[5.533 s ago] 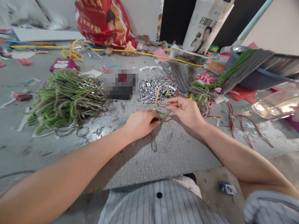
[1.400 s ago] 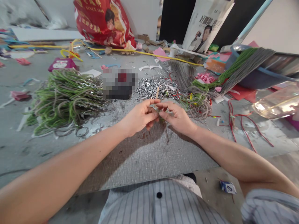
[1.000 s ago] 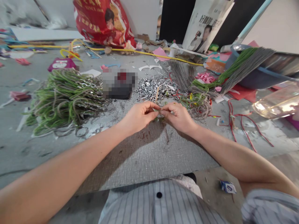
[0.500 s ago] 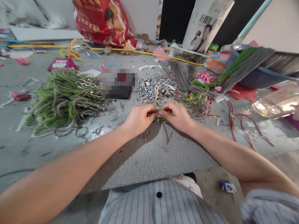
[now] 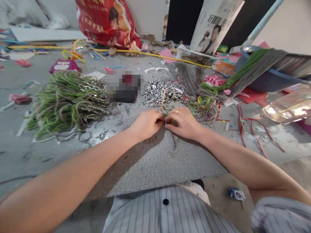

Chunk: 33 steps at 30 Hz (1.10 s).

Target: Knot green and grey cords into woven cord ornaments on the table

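On a textured grey table (image 5: pixel 145 171), one green cord (image 5: pixel 165 115) is pinched between the fingertips of the left hand (image 5: pixel 148 124) and right hand (image 5: pixel 182 121), both nearly touching. Beyond, one wooden stick (image 5: pixel 163 98) is set before one uncountable metal heap (image 5: pixel 155 88); one red bag (image 5: pixel 107 27) is stood near a white wall (image 5: pixel 150 16).

Cord pile (image 5: pixel 69 105) is showing green and grey, metal pieces (image 5: pixel 157 92) are shining silver, bag (image 5: pixel 102 24) is showing mostly red, shirt (image 5: pixel 143 212) is showing dark stripes on grey-blue
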{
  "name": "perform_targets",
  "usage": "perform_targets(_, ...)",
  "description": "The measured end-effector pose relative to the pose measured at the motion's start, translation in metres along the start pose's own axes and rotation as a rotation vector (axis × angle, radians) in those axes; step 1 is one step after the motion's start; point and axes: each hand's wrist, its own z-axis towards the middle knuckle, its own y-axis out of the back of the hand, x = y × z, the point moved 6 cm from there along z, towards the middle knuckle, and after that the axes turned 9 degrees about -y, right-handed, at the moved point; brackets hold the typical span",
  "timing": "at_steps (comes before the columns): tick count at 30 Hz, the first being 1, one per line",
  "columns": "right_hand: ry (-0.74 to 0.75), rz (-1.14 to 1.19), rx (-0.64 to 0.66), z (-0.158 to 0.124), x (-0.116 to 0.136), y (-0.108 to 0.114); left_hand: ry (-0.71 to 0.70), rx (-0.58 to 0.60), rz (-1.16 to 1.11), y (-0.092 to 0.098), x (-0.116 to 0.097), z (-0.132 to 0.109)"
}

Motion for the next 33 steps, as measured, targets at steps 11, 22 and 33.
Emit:
perform_targets(11, -0.055, 0.022, -0.016, 0.002, -0.007, -0.003, -0.036, 0.160, 0.107, -0.002, -0.004, -0.006)
perform_targets(22, 0.184, -0.071, -0.141, -0.008, 0.014, 0.007, -0.012, 0.155, 0.094, -0.003, -0.001, -0.006)
perform_targets(33, 0.361, -0.081, 0.070, -0.016, 0.031, 0.002, 0.056, 0.115, 0.250, 0.002, -0.005, -0.012)
